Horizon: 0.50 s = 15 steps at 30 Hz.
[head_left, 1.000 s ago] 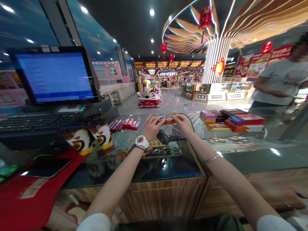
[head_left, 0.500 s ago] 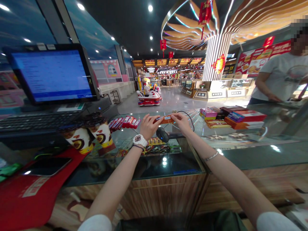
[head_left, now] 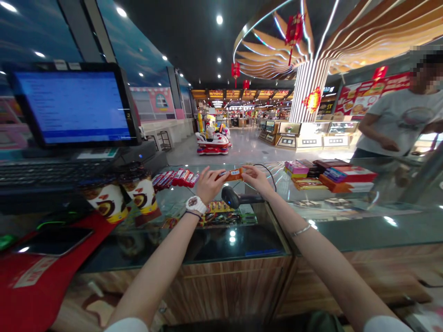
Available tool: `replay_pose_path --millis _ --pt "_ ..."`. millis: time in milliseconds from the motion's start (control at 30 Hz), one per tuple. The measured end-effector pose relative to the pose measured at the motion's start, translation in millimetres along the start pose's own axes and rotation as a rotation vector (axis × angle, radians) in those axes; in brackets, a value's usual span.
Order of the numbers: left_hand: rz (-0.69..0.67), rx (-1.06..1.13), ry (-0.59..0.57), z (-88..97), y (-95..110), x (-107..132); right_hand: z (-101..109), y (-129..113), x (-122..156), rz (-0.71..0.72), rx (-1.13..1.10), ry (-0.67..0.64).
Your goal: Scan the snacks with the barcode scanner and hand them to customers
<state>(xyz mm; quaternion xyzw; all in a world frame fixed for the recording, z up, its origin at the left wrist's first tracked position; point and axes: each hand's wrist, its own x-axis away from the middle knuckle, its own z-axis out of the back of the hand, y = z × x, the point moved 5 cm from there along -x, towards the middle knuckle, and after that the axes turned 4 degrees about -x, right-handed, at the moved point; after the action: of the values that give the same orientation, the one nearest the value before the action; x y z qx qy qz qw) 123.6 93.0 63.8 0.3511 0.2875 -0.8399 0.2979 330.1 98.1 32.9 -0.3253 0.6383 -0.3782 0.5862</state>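
Observation:
Between my two hands is a small orange-brown wrapped snack bar (head_left: pixel 235 174) with a pale label on the side facing me. My left hand (head_left: pixel 209 184), with a white watch at the wrist, grips its left end. The fingers of my right hand (head_left: pixel 256 179) pinch its right end. Just below the bar, a black handheld barcode scanner (head_left: pixel 238 198) lies on the glass counter (head_left: pixel 221 240), its cable curving up behind my right hand. To the left of my left hand, a row of red-wrapped bars (head_left: pixel 175 178) lies on the glass.
Stacked snack boxes (head_left: pixel 337 174) stand on the counter's right side. At left are a monitor (head_left: pixel 79 106), a keyboard (head_left: pixel 27 177), two lidded cups (head_left: pixel 141 193) and a phone (head_left: pixel 58 240) on red material. Another person (head_left: pixel 398 120) stands across the counter at right.
The view has shifted slightly. Both hands still hold the bar above the scanner, at nearly the same place. The person at right has moved an arm.

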Motion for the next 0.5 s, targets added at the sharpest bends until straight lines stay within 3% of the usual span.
replay_pose_path --millis 200,333,500 --pt "0.036 -0.012 0.038 1.2 -14 4 8 13 0 -0.131 0.167 -0.184" --pt "0.061 0.012 0.028 -0.9 -21 6 0 21 11 -0.185 0.316 -0.436" --pt "0.066 0.013 0.025 -3.3 -24 7 -15 22 23 -0.151 0.423 -0.625"
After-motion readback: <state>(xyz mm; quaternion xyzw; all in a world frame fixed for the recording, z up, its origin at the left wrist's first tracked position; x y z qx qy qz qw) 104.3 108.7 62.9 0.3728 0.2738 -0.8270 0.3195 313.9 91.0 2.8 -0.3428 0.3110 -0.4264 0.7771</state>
